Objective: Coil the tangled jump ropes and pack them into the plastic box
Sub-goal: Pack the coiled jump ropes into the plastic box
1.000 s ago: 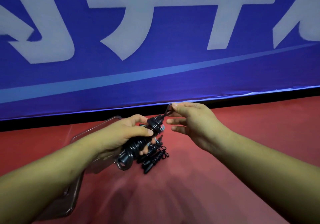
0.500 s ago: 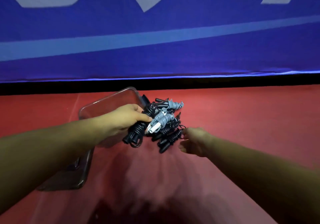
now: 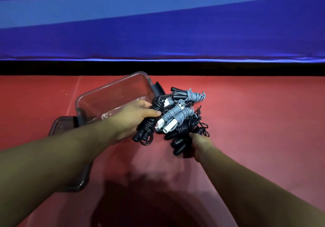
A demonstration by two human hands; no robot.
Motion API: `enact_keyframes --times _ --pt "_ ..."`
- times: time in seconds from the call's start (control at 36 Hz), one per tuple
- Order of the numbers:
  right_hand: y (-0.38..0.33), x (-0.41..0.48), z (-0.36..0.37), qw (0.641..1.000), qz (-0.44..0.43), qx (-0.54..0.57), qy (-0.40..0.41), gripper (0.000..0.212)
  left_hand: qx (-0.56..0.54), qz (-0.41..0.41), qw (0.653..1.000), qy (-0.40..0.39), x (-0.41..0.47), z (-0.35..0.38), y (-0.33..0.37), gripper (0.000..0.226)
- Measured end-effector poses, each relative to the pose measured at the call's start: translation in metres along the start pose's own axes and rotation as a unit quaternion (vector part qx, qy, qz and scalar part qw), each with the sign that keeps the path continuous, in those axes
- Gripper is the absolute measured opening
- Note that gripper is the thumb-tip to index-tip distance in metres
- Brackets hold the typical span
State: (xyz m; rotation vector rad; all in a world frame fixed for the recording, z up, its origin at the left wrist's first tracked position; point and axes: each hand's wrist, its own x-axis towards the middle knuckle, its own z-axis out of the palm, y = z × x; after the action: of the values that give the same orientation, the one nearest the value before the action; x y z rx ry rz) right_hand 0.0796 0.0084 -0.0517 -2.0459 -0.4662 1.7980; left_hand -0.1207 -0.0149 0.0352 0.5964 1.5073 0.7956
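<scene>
Your red floor [image 3: 255, 121] runs up to a black strip under the blue banner [image 3: 158, 33]. On it sits the clear plastic box [image 3: 112, 96], with the pile of coiled jump ropes [image 3: 182, 116] just to its right. Your left hand [image 3: 135, 117] still grips a black coiled rope [image 3: 149, 128] at the box's right edge, while your right hand [image 3: 200, 142] has dropped from that rope's loose end to the pile's near side; whether it holds a coil cannot be told.

smooth red floor [image 3: 246, 121], black strip [image 3: 228, 68] along its far edge, big blue fabric banner with a lighter stripe [image 3: 158, 33] behind it, dim light
</scene>
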Motion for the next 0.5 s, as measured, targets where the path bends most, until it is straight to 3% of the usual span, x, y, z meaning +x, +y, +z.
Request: enact_keyframes --times 0.11,0.33,0.5 --pt "0.010 0.022 -0.005 0.998 -0.040 -0.001 0.050 0.015 0.000 -0.004 1.000 0.007 0.007 -0.007 -0.010 0.039" --pt "0.026 0.018 -0.025 0.983 -0.152 0.011 0.105 0.018 -0.102 0.015 0.994 0.023 0.006 -0.005 -0.002 0.009" --pt "-0.002 -0.008 -0.040 0.960 -0.262 0.033 0.096 0.023 -0.115 0.028 0.992 0.051 0.000 -0.016 0.004 0.021"
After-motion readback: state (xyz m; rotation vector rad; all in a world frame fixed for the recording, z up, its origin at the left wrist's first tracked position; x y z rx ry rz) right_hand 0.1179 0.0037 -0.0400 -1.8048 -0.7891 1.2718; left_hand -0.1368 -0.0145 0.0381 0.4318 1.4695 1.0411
